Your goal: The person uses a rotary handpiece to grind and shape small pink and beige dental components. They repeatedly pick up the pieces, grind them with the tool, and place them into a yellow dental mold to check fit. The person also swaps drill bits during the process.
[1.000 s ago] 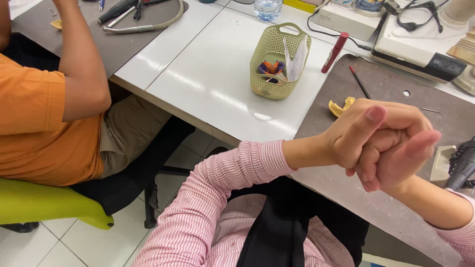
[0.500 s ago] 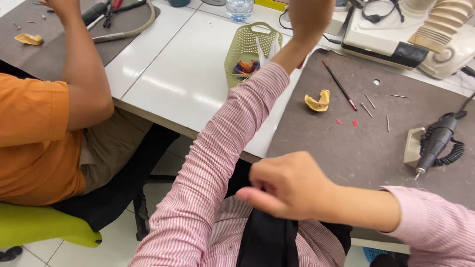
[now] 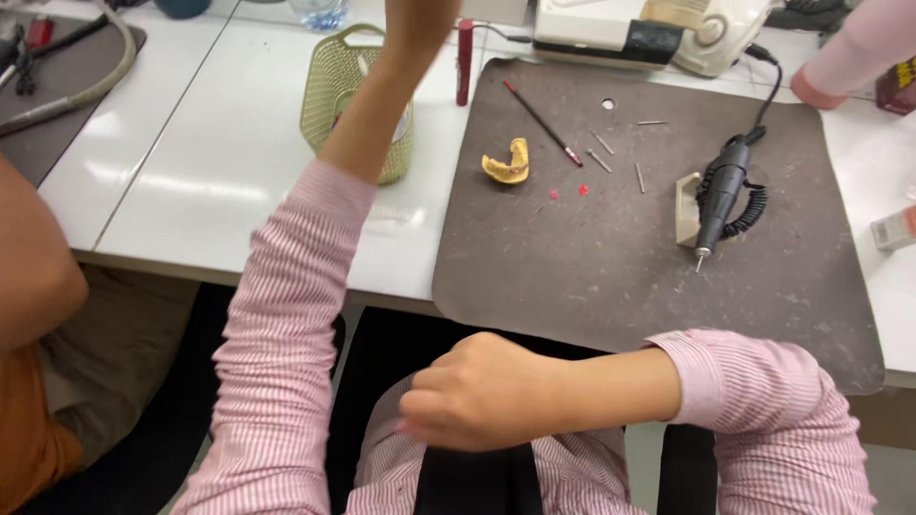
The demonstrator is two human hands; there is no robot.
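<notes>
Right hand [image 3: 487, 393]: curled into a loose fist, held low in front of the body against the striped shirt and dark apron, off the worktop. Whether the fingers pinch the apron fabric or something small cannot be told; nothing shows between them.

Left hand [image 3: 420, 14]: raised high over the far edge of the worktop, mostly cut off by the top of the view. Only the wrist and heel of the hand show, so whether it is open or closed, and what it holds, cannot be told. The forearm crosses in front of the basket [image 3: 339, 81].

Yellow dental cast [image 3: 507, 163]: lies untouched on the dark mat [image 3: 620, 277], well apart from both hands, with two small red bits [image 3: 569, 192] just beside it.

Handpiece [image 3: 719, 194]: parked in its stand [image 3: 685, 208] at the right of the mat, coiled cord attached, not in hand.

Red-tipped pencil [image 3: 542, 122] and several thin metal burs [image 3: 603, 145]: loose on the mat behind the cast.

State of work, as judged: tools and cast all set down, neither hand on them; no shaping under way at present.

Nearby: control unit [image 3: 630, 33] at the back; another person's arm [image 3: 33, 277] at the left.
</notes>
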